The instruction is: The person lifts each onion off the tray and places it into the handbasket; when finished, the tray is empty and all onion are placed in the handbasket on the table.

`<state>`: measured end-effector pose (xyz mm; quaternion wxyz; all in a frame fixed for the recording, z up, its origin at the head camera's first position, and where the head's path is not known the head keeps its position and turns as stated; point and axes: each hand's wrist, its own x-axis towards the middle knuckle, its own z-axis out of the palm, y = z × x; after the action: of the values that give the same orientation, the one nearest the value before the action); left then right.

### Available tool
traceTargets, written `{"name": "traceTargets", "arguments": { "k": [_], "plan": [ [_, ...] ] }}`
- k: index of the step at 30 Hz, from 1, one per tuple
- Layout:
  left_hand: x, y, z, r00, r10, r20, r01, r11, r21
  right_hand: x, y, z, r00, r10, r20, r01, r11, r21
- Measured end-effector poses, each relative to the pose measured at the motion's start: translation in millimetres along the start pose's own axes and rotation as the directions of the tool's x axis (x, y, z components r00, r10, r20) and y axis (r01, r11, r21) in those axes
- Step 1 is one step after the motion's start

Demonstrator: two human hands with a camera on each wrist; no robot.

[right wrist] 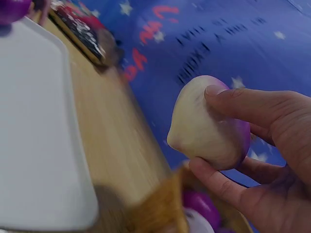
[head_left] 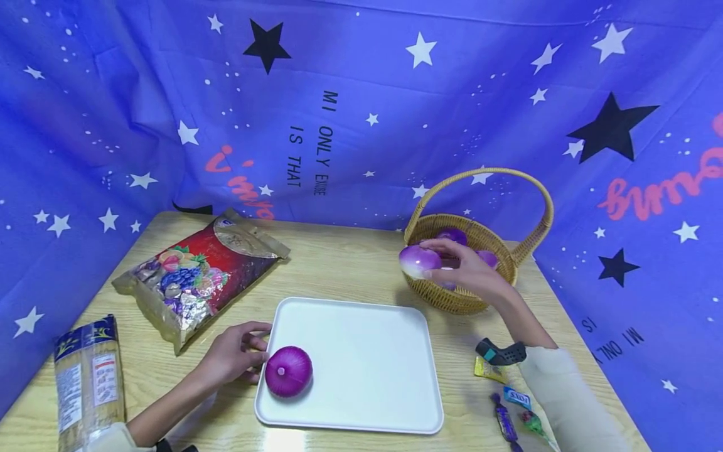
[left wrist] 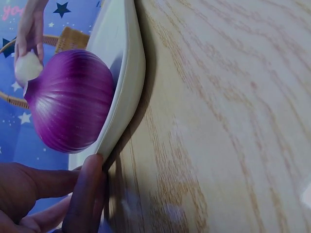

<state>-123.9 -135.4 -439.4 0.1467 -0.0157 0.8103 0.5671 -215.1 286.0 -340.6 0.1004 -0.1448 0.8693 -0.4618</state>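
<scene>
My right hand (head_left: 471, 270) holds a purple-and-white turnip (head_left: 419, 261) between thumb and fingers, just above the left rim of a wicker basket (head_left: 452, 302). The right wrist view shows the turnip's pale, pointed end (right wrist: 199, 121) facing the tray. Inside the basket lie more purple pieces (head_left: 452, 236), partly hidden by the hand. At the left edge of a white tray (head_left: 361, 364), my left hand (head_left: 234, 355) pinches the rim with its fingertips. A purple onion (head_left: 289, 371) sits on the tray beside those fingers; its stem end shows in the left wrist view.
A red and gold candy bag (head_left: 198, 270) lies at the back left. Nearer on the left is a pack of noodles (head_left: 90, 376). Several small wrapped candies (head_left: 505, 420) lie under the right forearm. The basket's tall handle (head_left: 491, 171) arches above it, and starry blue cloth (head_left: 361, 75) encloses the table.
</scene>
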Motion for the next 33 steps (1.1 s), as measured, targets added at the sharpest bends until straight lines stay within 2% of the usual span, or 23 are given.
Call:
{"name": "traceTargets", "arguments": {
  "k": [8,12,15,21,26,30,33],
  "plan": [
    [-0.3,-1.9,-1.0,0.999,0.033,0.043,-0.032,0.999,-0.015,-21,31,-42,0.987,0.125,-0.105,-0.128,0.991,-0.022],
    [-0.6,-1.7,-1.5,0.997,0.05,0.06,-0.048,0.998,-0.027,-32,45,-58,0.976,0.157,-0.152,-0.167,0.985,-0.05],
    [-1.3,-0.7,-1.8,0.996,0.056,0.066,-0.053,0.998,-0.036,-39,55,-65,0.976,0.148,-0.157,-0.159,0.985,-0.06],
    [-2.0,-0.2,-2.3,0.996,0.06,0.067,-0.058,0.997,-0.042,-40,68,-68,0.985,0.13,-0.115,-0.141,0.986,-0.092],
    [-1.9,-0.6,-2.8,0.996,0.064,0.07,-0.061,0.997,-0.043,-37,67,-65,0.99,0.103,-0.099,-0.12,0.976,-0.182],
    [-1.7,-1.0,-3.0,0.995,0.07,0.073,-0.066,0.997,-0.044,-33,64,-61,0.992,0.077,-0.101,-0.106,0.94,-0.324],
    [-1.8,-1.0,-3.0,0.994,0.073,0.076,-0.07,0.997,-0.045,-29,62,-59,0.992,0.066,-0.105,-0.106,0.895,-0.434]
  ]
}}
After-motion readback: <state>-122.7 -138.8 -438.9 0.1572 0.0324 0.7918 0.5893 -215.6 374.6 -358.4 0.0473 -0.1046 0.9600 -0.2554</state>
